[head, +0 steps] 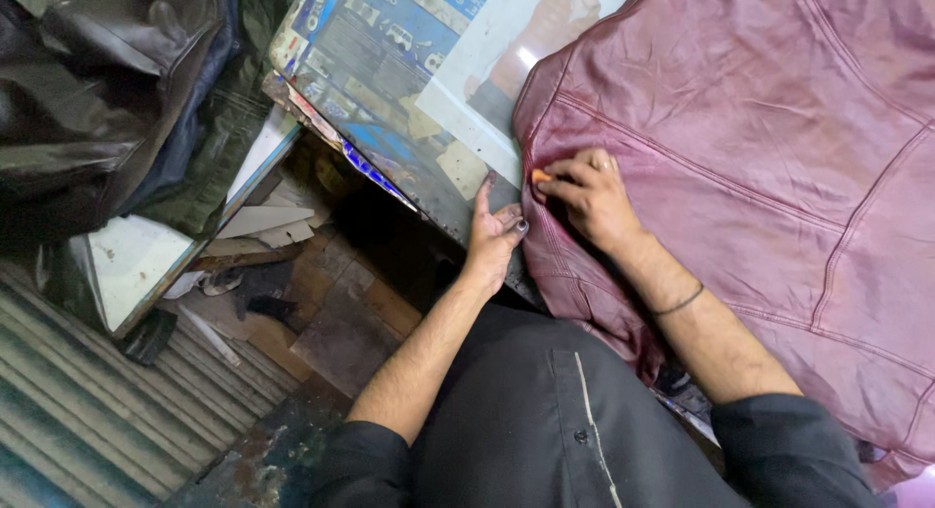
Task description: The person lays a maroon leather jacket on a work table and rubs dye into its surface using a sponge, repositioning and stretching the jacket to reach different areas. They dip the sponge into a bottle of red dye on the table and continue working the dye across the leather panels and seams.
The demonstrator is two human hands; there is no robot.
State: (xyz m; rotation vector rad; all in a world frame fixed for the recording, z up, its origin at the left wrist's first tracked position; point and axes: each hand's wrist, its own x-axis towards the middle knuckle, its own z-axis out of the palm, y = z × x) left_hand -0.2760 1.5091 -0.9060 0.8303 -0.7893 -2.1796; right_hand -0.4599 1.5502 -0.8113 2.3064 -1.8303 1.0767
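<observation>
From where I watch, the maroon leather garment (760, 177) takes up most of the right side, spread over the worktable (390, 99) and hanging past its near edge toward my lap. Its rounded left edge ends just beside the pale paper sheet (492, 60) stuck on the tabletop. The table's worn left edge runs diagonally, and past it the ground drops away to scraps of wood and card (292, 264) and a ribbed metal sheet (88, 401). A heap of dark leather (107, 70) fills the top left corner, well apart from my hands. My right hand (589, 201) lies palm down on the garment's edge, fingers curled and pinching a small orange piece (541, 177) against the seam. My left hand (495, 237) rests at the table's near edge, just beside the garment, forefinger stretched along the tabletop, other fingers loosely bent; I cannot tell whether it holds anything.
</observation>
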